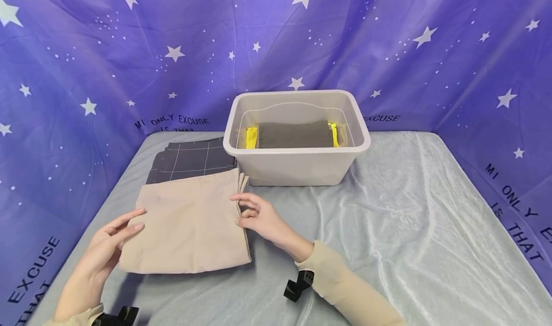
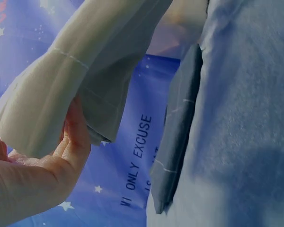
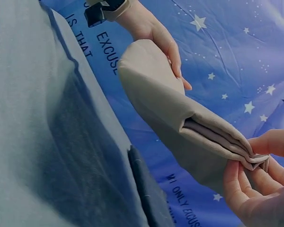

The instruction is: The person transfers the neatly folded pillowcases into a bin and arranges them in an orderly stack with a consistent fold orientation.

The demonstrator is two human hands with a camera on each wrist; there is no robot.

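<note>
A folded beige cloth (image 1: 185, 225) is held up off the table between both hands. My left hand (image 1: 97, 254) grips its left edge, thumb on the near face; in the left wrist view its fingers (image 2: 75, 137) are behind the fabric. At the opposite edge, my right hand (image 1: 265, 220) pinches the stacked folds, whose layers show in the right wrist view between thumb and fingers (image 3: 236, 187). Behind and below the beige cloth lies a folded dark checked cloth (image 1: 189, 159), partly covered from the head view.
A light grey plastic bin (image 1: 297, 168) stands at the back middle of the table. Inside it are a dark grey folded fabric (image 1: 293, 135) and something yellow (image 1: 251, 138) at both ends. Rumpled pale grey-blue cloth (image 1: 401, 220) covers the table; a purple star-print curtain (image 1: 207, 38) surrounds it.
</note>
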